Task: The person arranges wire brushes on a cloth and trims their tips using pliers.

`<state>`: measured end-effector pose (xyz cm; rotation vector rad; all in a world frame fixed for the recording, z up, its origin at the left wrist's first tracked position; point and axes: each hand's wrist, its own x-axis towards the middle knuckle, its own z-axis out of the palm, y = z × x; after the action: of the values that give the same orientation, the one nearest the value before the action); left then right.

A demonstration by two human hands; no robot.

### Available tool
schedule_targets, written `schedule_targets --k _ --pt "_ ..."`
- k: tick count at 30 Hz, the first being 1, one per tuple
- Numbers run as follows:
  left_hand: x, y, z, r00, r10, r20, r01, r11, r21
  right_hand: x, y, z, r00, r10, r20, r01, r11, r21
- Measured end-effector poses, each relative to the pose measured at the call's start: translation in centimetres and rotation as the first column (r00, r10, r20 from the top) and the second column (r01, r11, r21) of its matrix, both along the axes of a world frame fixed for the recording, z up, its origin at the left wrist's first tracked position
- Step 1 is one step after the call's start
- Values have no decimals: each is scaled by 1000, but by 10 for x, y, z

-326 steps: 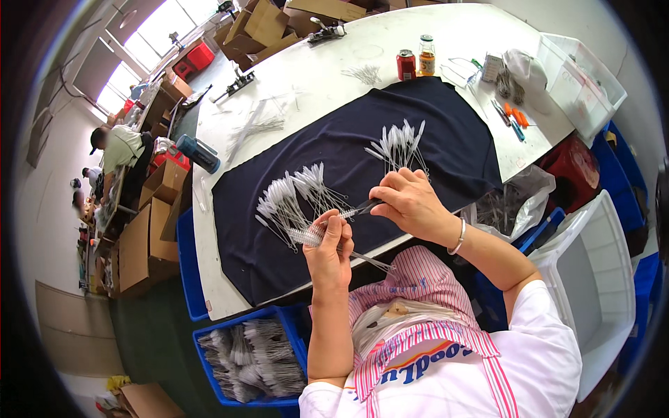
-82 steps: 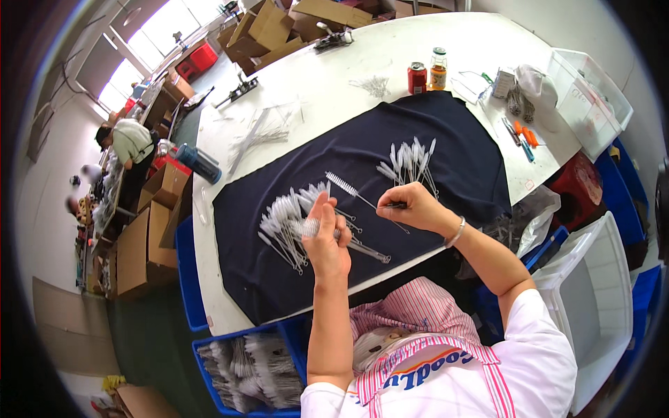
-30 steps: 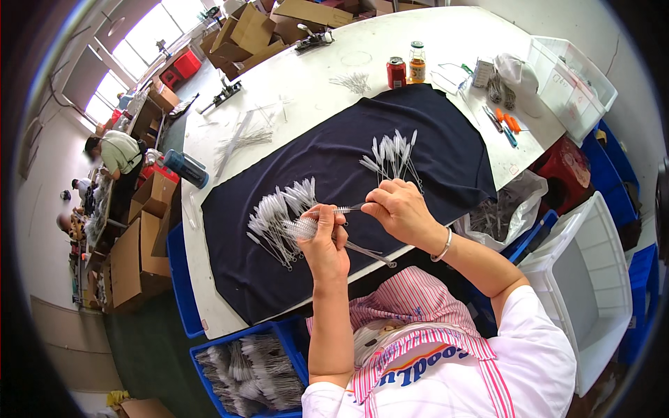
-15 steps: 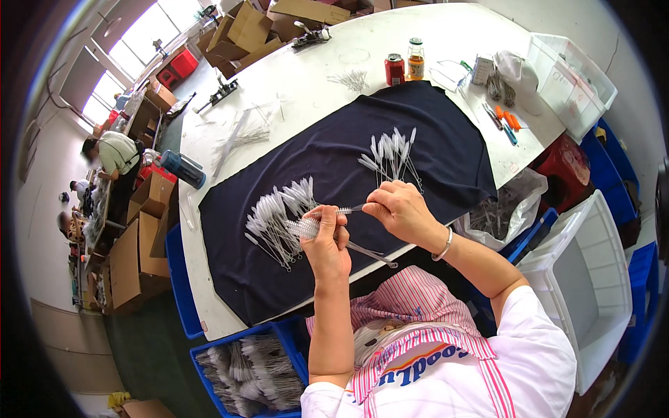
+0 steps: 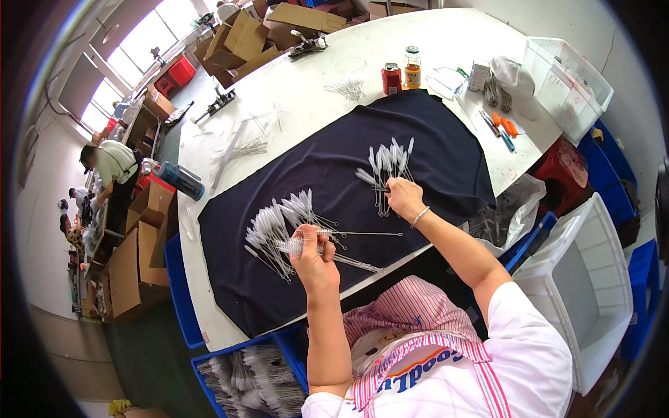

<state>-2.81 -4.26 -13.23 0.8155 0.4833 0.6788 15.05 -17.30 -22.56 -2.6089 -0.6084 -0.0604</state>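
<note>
My left hand point(image 5: 315, 261) is closed around a bundle of thin wire-handled cleaning brushes point(image 5: 291, 246). Their white bristle heads poke out on its left; their looped wire handles reach right, one apart from the others. Beside this hand, a pile of similar brushes point(image 5: 263, 226) lies on the dark cloth point(image 5: 233, 285). My right hand point(image 5: 404, 197) is pinched at the near left side of a smaller brush pile point(image 5: 391, 159). Something small and dark shows at its fingertips, too small to make out.
A red can point(image 5: 391, 79) and a glass bottle point(image 5: 412, 67) stand beyond the cloth. Pliers and orange-handled tools point(image 5: 507, 125) lie at right. Blue bins of brushes point(image 5: 254, 376) sit below the table's near edge; a blue tumbler point(image 5: 182, 181) lies at left.
My right hand has moved away from my left hand, up and right to the smaller pile. One brush's wire handle now sticks out rightward from the left hand, which has shifted slightly.
</note>
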Motion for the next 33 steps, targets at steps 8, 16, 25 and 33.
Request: schedule_targets --k 8,16,25,33 --pt "3 -7 20 999 35 -42 -40 992 -123 1 -1 -9 998 11 64 -12 1000 18" --pt "-4 1 10 999 -25 -35 24 1000 -18 -23 0 33 944 258 206 -329 784 527" --pt "4 -11 38 993 -115 24 113 991 74 -65 -14 111 679 698 -227 -430 629 648" --pt "3 -14 44 983 -179 37 176 982 68 -68 -22 116 470 803 -365 -376 557 741"
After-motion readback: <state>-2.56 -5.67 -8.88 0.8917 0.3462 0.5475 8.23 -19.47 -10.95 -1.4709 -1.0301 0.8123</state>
